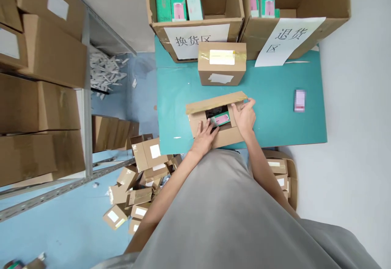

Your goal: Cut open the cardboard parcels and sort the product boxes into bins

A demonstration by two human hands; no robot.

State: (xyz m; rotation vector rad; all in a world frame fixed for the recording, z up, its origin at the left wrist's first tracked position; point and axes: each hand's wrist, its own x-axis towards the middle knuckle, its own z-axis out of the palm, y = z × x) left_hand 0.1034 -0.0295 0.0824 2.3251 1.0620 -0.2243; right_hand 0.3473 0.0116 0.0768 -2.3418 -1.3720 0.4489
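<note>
An opened cardboard box (226, 137) lies at the near edge of the green table, its far flap standing up. Inside it sits a small green and white box with a pink picture (221, 119), beside some dark material I cannot make out. My left hand (204, 139) rests over the near left flaps with its fingers spread, fingertips at the opening close to the small box. At the right end, my right hand (244, 118) grips the side flap, thumb on the inner side and fingers bent around the corner by the far flap.
A closed, taped cardboard box (222, 63) stands just beyond. Two large cartons with paper signs (195, 36) (290, 36) line the table's back, holding green boxes. A small pinkish packet (299, 100) lies right. Shelved cartons (55, 53) and piled floor boxes (143, 179) are at left.
</note>
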